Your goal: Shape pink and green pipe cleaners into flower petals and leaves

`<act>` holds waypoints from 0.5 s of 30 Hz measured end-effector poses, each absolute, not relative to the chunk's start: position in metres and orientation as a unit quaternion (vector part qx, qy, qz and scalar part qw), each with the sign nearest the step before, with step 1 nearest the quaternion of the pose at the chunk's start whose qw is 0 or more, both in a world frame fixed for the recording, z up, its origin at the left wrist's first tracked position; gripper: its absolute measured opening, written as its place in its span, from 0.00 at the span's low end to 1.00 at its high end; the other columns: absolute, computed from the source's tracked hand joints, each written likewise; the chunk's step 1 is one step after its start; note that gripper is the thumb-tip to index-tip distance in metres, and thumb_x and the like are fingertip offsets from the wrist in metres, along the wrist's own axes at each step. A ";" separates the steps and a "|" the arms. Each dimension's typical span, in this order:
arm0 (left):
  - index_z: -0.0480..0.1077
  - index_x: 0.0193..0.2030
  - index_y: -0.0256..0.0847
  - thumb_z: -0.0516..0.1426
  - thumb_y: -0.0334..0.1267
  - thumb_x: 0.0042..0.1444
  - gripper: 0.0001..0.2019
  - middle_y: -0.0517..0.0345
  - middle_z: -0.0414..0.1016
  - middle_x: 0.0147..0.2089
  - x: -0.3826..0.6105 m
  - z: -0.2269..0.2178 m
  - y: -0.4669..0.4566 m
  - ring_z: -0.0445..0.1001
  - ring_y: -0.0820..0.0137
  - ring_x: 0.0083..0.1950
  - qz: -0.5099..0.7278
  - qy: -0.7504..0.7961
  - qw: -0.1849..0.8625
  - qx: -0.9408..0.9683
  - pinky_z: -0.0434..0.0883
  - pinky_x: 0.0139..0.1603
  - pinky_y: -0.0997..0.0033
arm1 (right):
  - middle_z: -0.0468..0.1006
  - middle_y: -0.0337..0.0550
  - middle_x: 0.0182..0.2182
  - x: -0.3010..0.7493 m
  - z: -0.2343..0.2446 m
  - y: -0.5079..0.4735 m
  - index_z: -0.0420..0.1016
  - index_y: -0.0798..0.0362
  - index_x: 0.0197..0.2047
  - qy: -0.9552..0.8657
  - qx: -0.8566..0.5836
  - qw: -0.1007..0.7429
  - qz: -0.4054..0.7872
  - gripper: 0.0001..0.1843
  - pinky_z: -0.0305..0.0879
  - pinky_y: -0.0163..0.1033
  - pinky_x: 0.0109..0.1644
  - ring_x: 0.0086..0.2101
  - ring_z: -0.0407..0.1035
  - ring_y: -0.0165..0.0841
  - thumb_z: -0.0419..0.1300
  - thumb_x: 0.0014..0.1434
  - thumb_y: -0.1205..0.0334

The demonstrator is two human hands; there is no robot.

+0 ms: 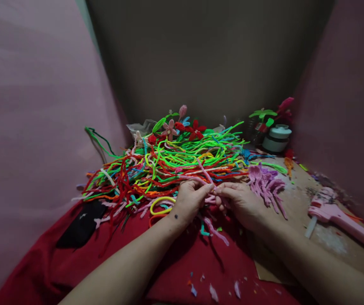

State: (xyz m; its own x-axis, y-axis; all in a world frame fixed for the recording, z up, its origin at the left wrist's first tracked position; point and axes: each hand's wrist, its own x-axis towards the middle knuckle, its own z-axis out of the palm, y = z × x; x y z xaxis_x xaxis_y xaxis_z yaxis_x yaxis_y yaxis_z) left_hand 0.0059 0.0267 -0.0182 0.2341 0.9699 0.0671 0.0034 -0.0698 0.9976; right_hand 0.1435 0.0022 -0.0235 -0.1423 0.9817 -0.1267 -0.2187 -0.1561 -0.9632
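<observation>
Between the fingertips of both hands is a pink pipe cleaner (204,171), one end sticking up past the thumbs. My left hand (190,199) pinches it from the left, and my right hand (239,201) pinches it close by on the right. The exact point where the fingers meet is partly hidden. Behind them spreads a large heap of pipe cleaners (182,157), mostly green, red and orange. Yellow-handled scissors (154,205) lie beside my left wrist, their blades not clearly visible. Just right of my right hand rests a bunch of shaped lilac pieces (266,184).
A pink glue gun (337,216) lies on a brown board (299,190) at the right. Behind it stands a pale jar (276,139). Fuzzy flowers (170,129) top the heap. A black flat item (81,224) and pink scraps (213,292) lie on the red cloth (169,271).
</observation>
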 end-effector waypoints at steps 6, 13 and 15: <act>0.70 0.31 0.38 0.49 0.34 0.57 0.09 0.55 0.67 0.33 -0.004 -0.011 0.025 0.66 0.74 0.34 0.404 0.306 0.233 0.830 0.63 0.35 0.76 | 0.67 0.36 0.14 0.151 -0.022 0.001 0.67 0.57 0.19 -0.457 -0.414 0.452 0.645 0.09 0.51 0.31 0.19 0.14 0.57 0.23 0.57 0.48 0.64; 0.69 0.32 0.40 0.46 0.35 0.59 0.12 0.54 0.67 0.35 -0.014 0.006 0.023 0.63 0.70 0.36 0.280 0.274 -0.021 0.920 0.60 0.35 0.72 | 0.67 0.36 0.15 0.157 -0.012 -0.003 0.65 0.56 0.20 -0.527 -0.425 0.399 0.618 0.14 0.49 0.31 0.20 0.15 0.56 0.23 0.58 0.50 0.56; 0.68 0.30 0.38 0.46 0.34 0.58 0.11 0.54 0.68 0.31 -0.015 0.011 0.019 0.62 0.70 0.32 0.249 0.265 -0.043 0.930 0.59 0.34 0.70 | 0.65 0.35 0.14 0.156 -0.010 -0.005 0.64 0.56 0.19 -0.574 -0.436 0.387 0.574 0.16 0.50 0.32 0.22 0.16 0.56 0.24 0.56 0.52 0.55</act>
